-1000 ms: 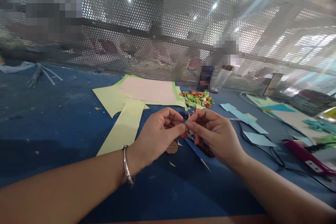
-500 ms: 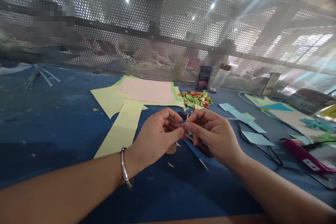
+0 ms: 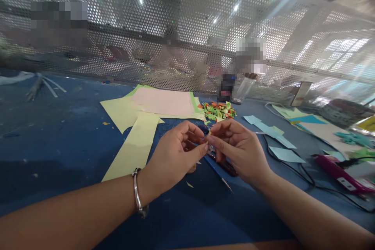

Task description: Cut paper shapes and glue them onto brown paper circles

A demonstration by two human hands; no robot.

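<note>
My left hand (image 3: 177, 150) and my right hand (image 3: 238, 146) meet over the blue table, thumbs and fingertips pinched together. Between them is a small pale yellow piece of paper (image 3: 209, 136), mostly covered by the fingers. Beneath the hands lie a thin blue-handled brush-like tool (image 3: 216, 172) and a dark red object (image 3: 230, 168), partly hidden by my right hand. A round brown piece (image 3: 191, 168) shows just under my left thumb, with a small paper scrap (image 3: 190, 184) in front of it.
Yellow paper strip (image 3: 133, 140) and stacked pink and green sheets (image 3: 164, 99) lie left and behind. Beyond the hands is a pile of green and orange paper bits (image 3: 219, 110). Light blue paper pieces (image 3: 287, 154), black cables and a magenta power strip (image 3: 340, 174) lie right; a perforated screen stands behind.
Both hands stay pinched together at nearly the same spot, with a slight shift of the fingers. My left thumb covers more of the round brown piece.
</note>
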